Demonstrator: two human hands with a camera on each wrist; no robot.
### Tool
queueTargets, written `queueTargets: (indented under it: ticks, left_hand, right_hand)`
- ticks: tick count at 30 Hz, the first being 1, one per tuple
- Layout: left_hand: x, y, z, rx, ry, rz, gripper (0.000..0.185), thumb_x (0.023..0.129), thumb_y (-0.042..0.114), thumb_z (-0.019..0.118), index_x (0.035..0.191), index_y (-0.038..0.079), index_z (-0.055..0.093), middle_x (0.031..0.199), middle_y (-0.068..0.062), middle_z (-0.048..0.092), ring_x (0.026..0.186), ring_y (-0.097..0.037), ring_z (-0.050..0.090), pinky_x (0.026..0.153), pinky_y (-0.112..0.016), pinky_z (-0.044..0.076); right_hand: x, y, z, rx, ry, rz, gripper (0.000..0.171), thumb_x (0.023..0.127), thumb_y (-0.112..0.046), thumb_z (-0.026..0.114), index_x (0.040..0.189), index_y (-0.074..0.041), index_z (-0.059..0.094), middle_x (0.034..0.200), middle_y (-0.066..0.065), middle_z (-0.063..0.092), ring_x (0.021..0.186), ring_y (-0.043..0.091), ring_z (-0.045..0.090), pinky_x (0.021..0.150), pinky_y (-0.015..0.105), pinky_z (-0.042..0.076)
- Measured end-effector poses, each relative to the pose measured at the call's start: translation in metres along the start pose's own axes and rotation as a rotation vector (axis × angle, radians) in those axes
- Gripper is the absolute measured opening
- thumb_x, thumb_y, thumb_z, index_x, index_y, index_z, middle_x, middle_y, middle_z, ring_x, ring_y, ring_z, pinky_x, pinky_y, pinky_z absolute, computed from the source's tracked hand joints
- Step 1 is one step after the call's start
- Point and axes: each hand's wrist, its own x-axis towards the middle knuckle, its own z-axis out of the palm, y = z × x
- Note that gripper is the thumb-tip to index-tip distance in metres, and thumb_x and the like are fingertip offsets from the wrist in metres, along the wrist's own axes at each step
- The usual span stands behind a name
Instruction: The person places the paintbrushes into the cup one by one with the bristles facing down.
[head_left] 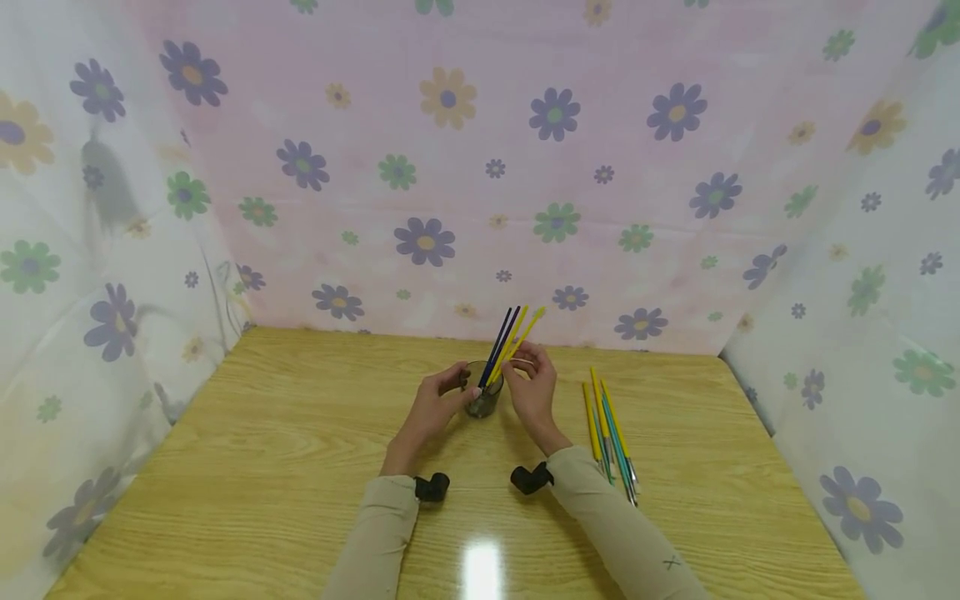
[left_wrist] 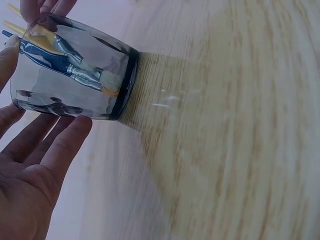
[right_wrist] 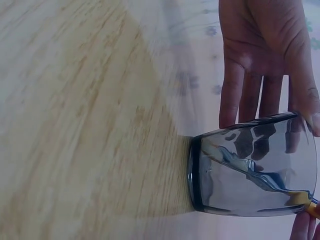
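Observation:
A clear glass (head_left: 483, 401) stands on the wooden table (head_left: 262, 433) with several yellow and dark blue paintbrushes (head_left: 510, 333) leaning in it. My left hand (head_left: 450, 396) holds the glass from the left, thumb at the rim. In the left wrist view, its fingers (left_wrist: 60, 145) lie along the glass (left_wrist: 75, 70), with brush bristles (left_wrist: 107, 82) showing through the wall. My right hand (head_left: 522, 367) pinches the brush handles just above the rim. The right wrist view shows the glass (right_wrist: 255, 170) with my left hand (right_wrist: 265, 60) behind it.
A loose bundle of yellow and teal brushes (head_left: 611, 433) lies on the table right of my right forearm. Flowered cloth (head_left: 450, 167) walls the table at the back and both sides. Bare wood spreads to the left and front.

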Motion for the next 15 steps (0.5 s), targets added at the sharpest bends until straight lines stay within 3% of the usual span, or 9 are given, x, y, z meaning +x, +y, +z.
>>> queueTargets:
  ticks: [6, 15]
  left_hand:
    - [-0.001, 0.0, 0.0, 0.004, 0.002, 0.013, 0.065, 0.097, 0.02, 0.072, 0.153, -0.001, 0.044, 0.146, -0.024, 0.054, 0.135, -0.04, 0.053, 0.106, -0.052, 0.049]
    - [0.0, 0.0, 0.0, -0.005, 0.003, 0.001, 0.063, 0.098, 0.02, 0.072, 0.152, 0.001, 0.046, 0.146, -0.023, 0.055, 0.136, -0.038, 0.053, 0.107, -0.052, 0.048]
  right_hand:
    - [-0.008, -0.02, 0.004, 0.013, -0.007, 0.008, 0.036, 0.088, 0.019, 0.064, 0.123, 0.02, 0.053, 0.116, 0.039, 0.055, 0.101, 0.045, 0.062, 0.076, 0.018, 0.058]
    - [-0.011, -0.015, 0.002, -0.002, -0.028, 0.012, 0.036, 0.088, 0.017, 0.066, 0.122, 0.019, 0.055, 0.115, 0.04, 0.056, 0.1, 0.042, 0.063, 0.078, 0.018, 0.057]
